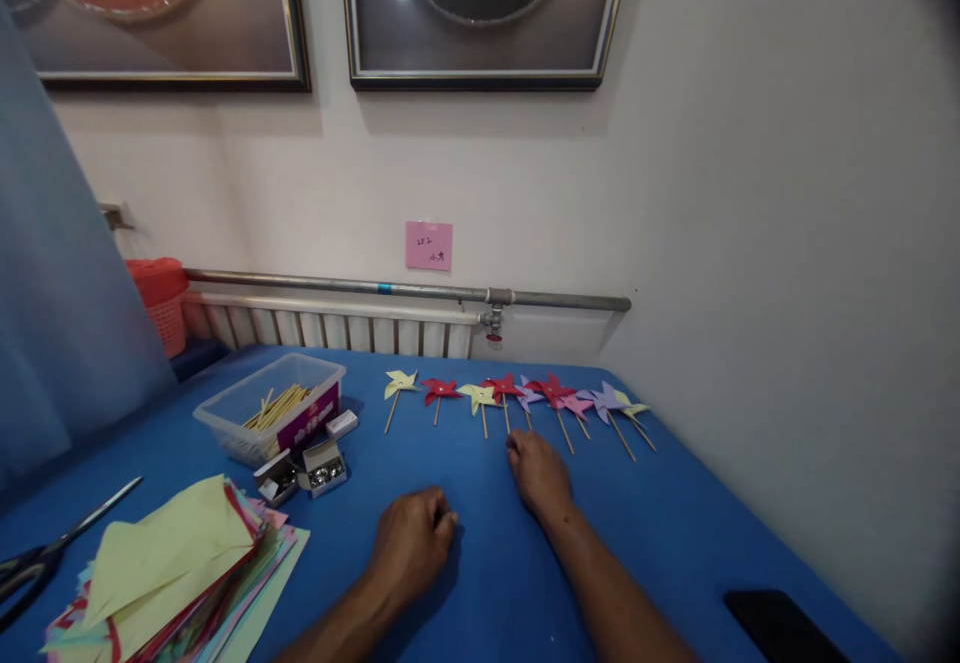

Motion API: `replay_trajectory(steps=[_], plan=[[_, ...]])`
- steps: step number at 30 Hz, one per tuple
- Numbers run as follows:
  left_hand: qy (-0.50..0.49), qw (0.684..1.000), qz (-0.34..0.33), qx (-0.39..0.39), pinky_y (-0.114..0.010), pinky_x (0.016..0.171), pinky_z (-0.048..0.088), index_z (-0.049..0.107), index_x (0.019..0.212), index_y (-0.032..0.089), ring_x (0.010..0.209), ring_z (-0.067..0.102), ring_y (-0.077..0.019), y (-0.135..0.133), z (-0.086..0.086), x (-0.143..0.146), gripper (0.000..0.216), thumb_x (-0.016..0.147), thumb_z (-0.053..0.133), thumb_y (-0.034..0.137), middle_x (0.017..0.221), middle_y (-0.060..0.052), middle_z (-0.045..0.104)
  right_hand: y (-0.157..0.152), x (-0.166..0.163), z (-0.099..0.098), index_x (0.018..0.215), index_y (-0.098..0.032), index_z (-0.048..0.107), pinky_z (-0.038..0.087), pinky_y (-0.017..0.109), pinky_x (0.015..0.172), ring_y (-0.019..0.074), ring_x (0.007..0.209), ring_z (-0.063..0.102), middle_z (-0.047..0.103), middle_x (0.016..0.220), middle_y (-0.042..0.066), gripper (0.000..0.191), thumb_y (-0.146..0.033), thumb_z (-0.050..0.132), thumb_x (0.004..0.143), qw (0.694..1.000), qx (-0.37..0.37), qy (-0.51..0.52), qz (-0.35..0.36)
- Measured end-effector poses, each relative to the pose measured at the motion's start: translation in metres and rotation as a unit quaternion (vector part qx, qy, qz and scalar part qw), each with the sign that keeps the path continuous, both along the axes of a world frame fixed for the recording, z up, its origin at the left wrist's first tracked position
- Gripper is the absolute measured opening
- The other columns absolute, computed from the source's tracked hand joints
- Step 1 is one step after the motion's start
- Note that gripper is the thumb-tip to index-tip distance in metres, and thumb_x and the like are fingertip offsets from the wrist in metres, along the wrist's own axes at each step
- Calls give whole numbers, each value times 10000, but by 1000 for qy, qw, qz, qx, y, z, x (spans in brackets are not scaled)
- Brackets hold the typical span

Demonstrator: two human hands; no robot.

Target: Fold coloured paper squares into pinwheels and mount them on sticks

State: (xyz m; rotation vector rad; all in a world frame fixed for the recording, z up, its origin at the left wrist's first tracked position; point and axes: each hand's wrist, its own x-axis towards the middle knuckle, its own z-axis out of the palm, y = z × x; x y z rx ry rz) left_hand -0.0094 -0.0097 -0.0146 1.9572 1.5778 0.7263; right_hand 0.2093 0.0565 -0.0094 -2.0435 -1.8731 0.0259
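Note:
My left hand [411,541] rests on the blue tabletop [480,583] with its fingers curled under; I see nothing in it. My right hand [538,473] lies flat on the cloth with fingers stretched toward a row of paper pinwheels on sticks. The row holds a yellow pinwheel [400,383] at the left, a red pinwheel [440,391], another yellow one [478,395], then red, pink and purple ones [604,399] overlapping to the right. My right fingertips are just below the sticks of the middle pinwheels, apart from them.
A clear plastic tub [266,413] of wooden sticks stands at left, with small boxes of metal pins [322,468] beside it. A stack of coloured paper [176,573] and scissors [52,548] lie front left. A dark phone [780,623] sits front right. A radiator and wall close the back.

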Motion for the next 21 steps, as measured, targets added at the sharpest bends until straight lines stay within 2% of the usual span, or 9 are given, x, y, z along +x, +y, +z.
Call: replay_trajectory(steps=[8,12,14,16,18,21], plan=[[-5,1000,9,-6,-270,629,273,646,744,187,676,563,-159,-1,3,0,168,867,559,261,699,-14,660,-4,1,6,1004,-214,703,391,274,732,213,964,688,745,1055,83,177,-227,530,971,1000,9,16,22],[-23,1000,-5,13,-268,634,290,654,754,184,685,573,-156,1,2,-3,174,874,559,266,731,-23,685,-11,-11,12,941,-207,656,396,289,747,222,922,676,739,995,98,217,-268,455,998,997,42,38,47],[-13,1000,-6,22,-269,631,294,657,759,185,688,576,-155,3,3,-6,184,884,553,271,748,-31,697,-21,-26,13,838,-219,607,390,297,710,216,808,651,717,871,75,254,-333,443,994,988,91,85,85],[14,1000,-8,24,-271,627,298,666,774,185,695,586,-157,4,6,-10,193,893,548,282,768,-39,712,-38,-48,13,740,-234,535,374,296,645,195,665,584,643,701,27,324,-409,421,987,972,106,169,121],[50,998,-15,22,-275,626,301,681,800,187,712,604,-163,4,9,-13,211,905,536,298,799,-49,731,-61,-72,11,675,-248,456,357,281,575,170,567,494,527,589,-24,399,-507,407,974,944,88,278,151],[95,995,-29,20,-285,625,311,706,850,194,747,634,-181,3,15,-16,246,923,508,321,865,-71,758,-94,-99,6,653,-255,402,346,257,530,150,554,425,449,585,-51,436,-579,436,944,907,52,380,173]])
